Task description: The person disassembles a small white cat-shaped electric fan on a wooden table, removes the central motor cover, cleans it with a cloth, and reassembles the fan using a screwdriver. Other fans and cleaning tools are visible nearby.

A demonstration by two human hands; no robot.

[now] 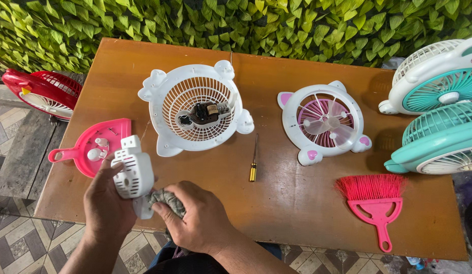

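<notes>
My left hand (106,203) grips a small white vented plastic cover (132,170) at the near left edge of the brown table (276,198). My right hand (198,220) presses a grey cloth (167,199) against the cover's lower end. Just beyond lies a white fan rear grille (195,114), face down, with a motor and wires exposed at its centre. A screwdriver with a yellow handle (253,160) lies to the right of my hands.
A pink dustpan (93,144) holding small white parts sits at the left. A white fan front with pink blades (324,122) lies mid-right, a pink brush (375,200) near right, teal fans (439,116) far right, a red fan (43,91) off the left edge, and a leafy wall behind.
</notes>
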